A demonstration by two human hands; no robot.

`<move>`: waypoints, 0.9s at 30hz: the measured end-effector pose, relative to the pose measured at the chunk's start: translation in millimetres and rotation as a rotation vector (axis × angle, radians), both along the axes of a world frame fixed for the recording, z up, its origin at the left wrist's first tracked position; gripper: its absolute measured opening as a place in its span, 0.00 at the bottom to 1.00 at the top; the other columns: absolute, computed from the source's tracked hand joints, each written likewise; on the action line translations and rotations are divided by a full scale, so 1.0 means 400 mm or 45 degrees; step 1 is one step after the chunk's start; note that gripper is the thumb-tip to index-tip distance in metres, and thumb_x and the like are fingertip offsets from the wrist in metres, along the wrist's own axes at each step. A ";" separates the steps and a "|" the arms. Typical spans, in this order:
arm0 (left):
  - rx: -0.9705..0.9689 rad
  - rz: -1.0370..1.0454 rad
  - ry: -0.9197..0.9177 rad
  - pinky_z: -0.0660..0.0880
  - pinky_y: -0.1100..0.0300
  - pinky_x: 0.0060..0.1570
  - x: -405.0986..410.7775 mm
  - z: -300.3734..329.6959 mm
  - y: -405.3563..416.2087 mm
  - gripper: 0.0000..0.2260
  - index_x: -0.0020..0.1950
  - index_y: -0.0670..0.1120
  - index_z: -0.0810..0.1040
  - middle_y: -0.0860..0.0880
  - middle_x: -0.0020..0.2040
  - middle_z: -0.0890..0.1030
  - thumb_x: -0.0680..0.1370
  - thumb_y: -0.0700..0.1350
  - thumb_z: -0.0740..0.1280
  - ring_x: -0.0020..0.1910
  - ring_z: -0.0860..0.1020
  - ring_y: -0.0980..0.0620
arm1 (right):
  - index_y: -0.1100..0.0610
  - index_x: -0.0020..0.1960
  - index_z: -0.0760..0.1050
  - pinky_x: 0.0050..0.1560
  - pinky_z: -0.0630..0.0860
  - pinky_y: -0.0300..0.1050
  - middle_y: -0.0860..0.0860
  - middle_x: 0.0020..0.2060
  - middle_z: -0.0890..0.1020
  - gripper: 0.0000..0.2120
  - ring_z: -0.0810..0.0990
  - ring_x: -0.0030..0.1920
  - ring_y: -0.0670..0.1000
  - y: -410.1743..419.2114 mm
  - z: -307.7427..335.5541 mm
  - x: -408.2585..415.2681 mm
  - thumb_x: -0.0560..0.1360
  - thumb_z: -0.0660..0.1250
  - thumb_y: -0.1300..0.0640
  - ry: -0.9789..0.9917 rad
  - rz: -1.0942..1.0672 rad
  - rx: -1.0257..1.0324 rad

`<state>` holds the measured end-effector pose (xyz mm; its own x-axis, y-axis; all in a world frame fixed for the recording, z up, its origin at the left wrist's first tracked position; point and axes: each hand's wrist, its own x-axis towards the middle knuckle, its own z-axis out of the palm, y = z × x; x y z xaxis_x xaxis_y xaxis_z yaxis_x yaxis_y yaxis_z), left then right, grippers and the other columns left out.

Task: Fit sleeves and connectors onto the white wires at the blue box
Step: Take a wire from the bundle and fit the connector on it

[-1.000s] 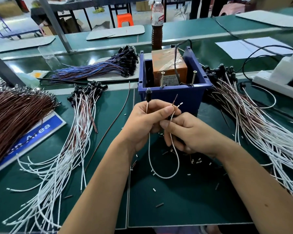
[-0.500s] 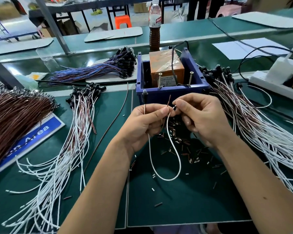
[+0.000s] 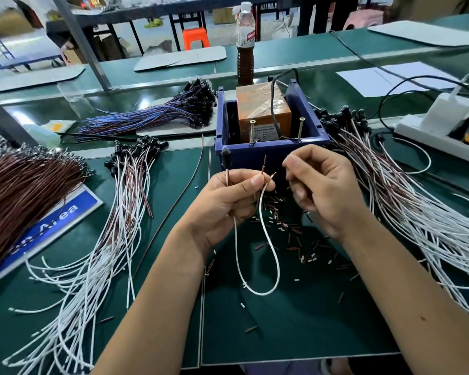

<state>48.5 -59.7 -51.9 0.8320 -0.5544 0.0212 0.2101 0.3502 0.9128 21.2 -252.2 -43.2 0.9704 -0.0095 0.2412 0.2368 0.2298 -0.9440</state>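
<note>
Head view, frame centre: left hand [image 3: 228,201] pinching looped white wire [image 3: 268,239], stripped ends raised before blue box [image 3: 271,155] for threading; right hand [image 3: 320,185] fingertips pinched, contents indistinguishable, presumably a sleeve from loose sleeves [image 3: 290,228] on bench [image 3: 295,320] below.

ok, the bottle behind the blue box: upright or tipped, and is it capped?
Upright and capped. The bottle stands on the bench behind the blue box, white cap on top, with dark liquid filling its lower part.
</note>
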 end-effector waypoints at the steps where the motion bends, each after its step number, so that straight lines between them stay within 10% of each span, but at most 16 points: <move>1: -0.007 0.031 -0.018 0.60 0.72 0.23 -0.002 0.002 0.001 0.09 0.45 0.43 0.88 0.51 0.32 0.73 0.79 0.42 0.67 0.23 0.61 0.63 | 0.55 0.42 0.81 0.20 0.61 0.35 0.53 0.33 0.78 0.08 0.69 0.24 0.46 -0.005 0.002 0.002 0.81 0.71 0.57 0.009 -0.027 0.014; 7: -0.073 0.275 -0.133 0.66 0.71 0.25 -0.003 0.009 -0.006 0.08 0.50 0.40 0.85 0.55 0.27 0.69 0.79 0.43 0.69 0.24 0.65 0.62 | 0.56 0.41 0.82 0.20 0.67 0.37 0.57 0.32 0.81 0.19 0.73 0.25 0.48 0.015 -0.003 -0.015 0.77 0.71 0.41 0.141 0.263 -0.221; 16: -0.078 0.508 -0.391 0.74 0.71 0.34 -0.019 0.012 -0.034 0.03 0.48 0.36 0.83 0.48 0.44 0.86 0.77 0.33 0.69 0.35 0.81 0.59 | 0.57 0.44 0.82 0.26 0.71 0.42 0.55 0.32 0.80 0.07 0.74 0.27 0.51 0.020 0.000 -0.016 0.80 0.72 0.56 0.020 0.232 -0.134; 27: 0.116 1.052 -0.763 0.78 0.60 0.45 -0.024 0.022 -0.063 0.05 0.47 0.46 0.82 0.47 0.37 0.85 0.78 0.36 0.74 0.40 0.86 0.48 | 0.53 0.59 0.82 0.33 0.76 0.41 0.48 0.36 0.83 0.07 0.81 0.31 0.47 0.032 -0.019 -0.017 0.82 0.71 0.58 -0.473 -0.781 -0.474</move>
<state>38.9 -84.9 -43.1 0.8213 0.1674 0.5454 -0.5647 0.1027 0.8189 14.5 -239.6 -50.9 0.6744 -0.3700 0.6390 0.5320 -0.3567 -0.7680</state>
